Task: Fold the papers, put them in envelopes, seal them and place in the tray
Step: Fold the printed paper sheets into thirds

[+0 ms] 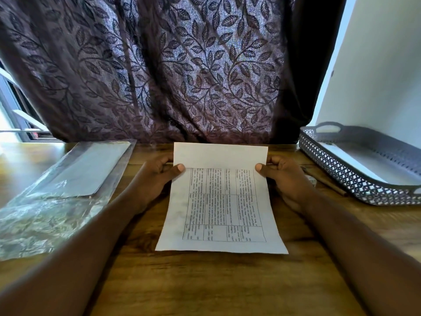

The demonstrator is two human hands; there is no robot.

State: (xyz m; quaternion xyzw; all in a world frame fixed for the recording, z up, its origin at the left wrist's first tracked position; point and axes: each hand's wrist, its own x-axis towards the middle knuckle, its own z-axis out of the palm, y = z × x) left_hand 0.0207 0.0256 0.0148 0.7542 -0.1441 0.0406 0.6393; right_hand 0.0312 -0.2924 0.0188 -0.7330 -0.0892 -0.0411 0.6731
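Note:
A white sheet of paper (221, 201) with a printed table lies lengthwise in front of me, its far end lifted off the wooden table (205, 281). My left hand (157, 176) pinches its left edge near the far end, thumb on top. My right hand (284, 176) pinches the right edge the same way. A stack of envelopes (91, 169) in a clear plastic bag sits at the left. The grey perforated tray (341, 174) stands at the right, with a white flat item (355, 160) inside it.
A dark leaf-patterned curtain (159, 76) hangs right behind the table's far edge. A white wall (376, 76) rises behind the tray. A thin brown stick-like object (325, 181) lies between my right hand and the tray. The plastic bag's crumpled end (41, 224) spreads toward the near left.

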